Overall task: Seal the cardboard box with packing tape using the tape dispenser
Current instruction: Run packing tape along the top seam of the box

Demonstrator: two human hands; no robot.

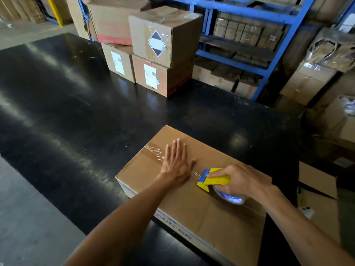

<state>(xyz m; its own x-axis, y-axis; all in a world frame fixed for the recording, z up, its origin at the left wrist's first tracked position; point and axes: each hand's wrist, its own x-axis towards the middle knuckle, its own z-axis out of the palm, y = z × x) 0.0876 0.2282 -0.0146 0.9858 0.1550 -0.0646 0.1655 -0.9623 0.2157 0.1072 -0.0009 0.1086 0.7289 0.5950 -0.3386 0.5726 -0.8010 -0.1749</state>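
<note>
Box: the cardboard box (192, 189) lies flat on the black desk (67, 112), at about 5 o'clock in the view, flaps closed.
Tape laid: clear packing tape (153, 150) runs along the centre seam from the box's 10 o'clock edge toward the middle; it looks wrinkled near that edge.
Left hand: the left hand (176, 164) is spread wide, palm flat on the seam, pressing the tape and gripping nothing.
Right hand: the right hand (240, 181) is wrapped around the yellow-and-blue tape dispenser (215, 181), just at the 4 o'clock side of the left hand.
Free span: a short stretch of tape bridges from under the left palm to the dispenser's blade.
Seam left: roughly half, toward 4 o'clock, looks untaped.
Risk, drift: a pull angled off the seam would likely lay tape on one flap only.
Risk, creases: slack or a lifted palm could let the span fold onto itself.
Risk, blade: a tilted dispenser may cut or snag the tape early.
Risk, slide: the box could skid on the glossy desk if the palm eases.
</note>
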